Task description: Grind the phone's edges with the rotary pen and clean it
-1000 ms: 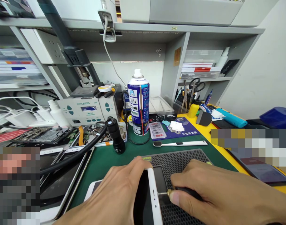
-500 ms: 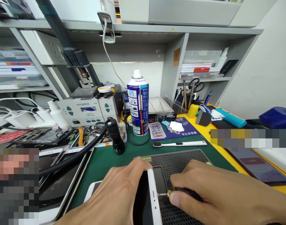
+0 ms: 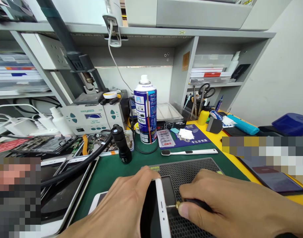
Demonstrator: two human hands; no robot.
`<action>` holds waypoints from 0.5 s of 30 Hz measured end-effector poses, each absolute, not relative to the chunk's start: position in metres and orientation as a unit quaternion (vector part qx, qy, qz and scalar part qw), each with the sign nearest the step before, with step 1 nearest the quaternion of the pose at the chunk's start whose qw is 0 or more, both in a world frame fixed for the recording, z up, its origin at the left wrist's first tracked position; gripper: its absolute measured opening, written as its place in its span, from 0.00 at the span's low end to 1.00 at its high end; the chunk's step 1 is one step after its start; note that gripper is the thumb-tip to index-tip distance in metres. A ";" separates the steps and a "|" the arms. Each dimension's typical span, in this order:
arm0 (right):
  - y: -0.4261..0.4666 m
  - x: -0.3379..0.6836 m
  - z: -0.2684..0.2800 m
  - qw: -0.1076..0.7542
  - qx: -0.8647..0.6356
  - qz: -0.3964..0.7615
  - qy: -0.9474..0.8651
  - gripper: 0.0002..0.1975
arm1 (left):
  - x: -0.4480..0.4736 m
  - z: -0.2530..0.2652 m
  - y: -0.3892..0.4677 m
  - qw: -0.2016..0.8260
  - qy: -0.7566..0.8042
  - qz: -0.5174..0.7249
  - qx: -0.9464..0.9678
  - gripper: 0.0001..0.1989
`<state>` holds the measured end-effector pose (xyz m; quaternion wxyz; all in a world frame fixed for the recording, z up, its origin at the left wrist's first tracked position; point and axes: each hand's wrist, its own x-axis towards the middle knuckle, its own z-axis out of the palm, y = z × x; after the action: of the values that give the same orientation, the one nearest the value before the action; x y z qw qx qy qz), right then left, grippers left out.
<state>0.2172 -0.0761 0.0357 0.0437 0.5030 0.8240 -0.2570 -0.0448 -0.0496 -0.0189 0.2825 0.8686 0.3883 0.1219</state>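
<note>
Down in the lower middle of the frame, the left hand (image 3: 116, 201) is closed around a white-edged phone (image 3: 162, 211), tilted up beside the honeycomb mat's (image 3: 191, 168) slot. Just right of it, the right hand (image 3: 213, 201) is curled tight on a dark-handled tool (image 3: 198, 203), its thin shaft reaching the phone's edge. I'd hold that shaft square, press lightly, brace the phone firmly, and place the left fingertips clear of the tip's path.
</note>
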 end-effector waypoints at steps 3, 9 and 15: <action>-0.074 0.217 0.036 0.035 0.510 -0.258 0.820 0.25 | -0.046 -0.020 -0.049 0.282 0.387 0.124 0.869 0.42; -0.073 0.217 0.034 0.031 0.496 -0.261 0.827 0.25 | -0.047 -0.024 -0.051 0.259 0.391 0.125 0.874 0.42; -0.075 0.218 0.033 0.040 0.501 -0.266 0.823 0.26 | -0.050 -0.030 -0.052 0.214 0.378 0.131 0.891 0.39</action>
<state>0.2184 -0.0746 0.0326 0.0402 0.5006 0.8228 -0.2660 -0.0498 -0.0524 -0.0301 0.2137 0.8913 0.3780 0.1305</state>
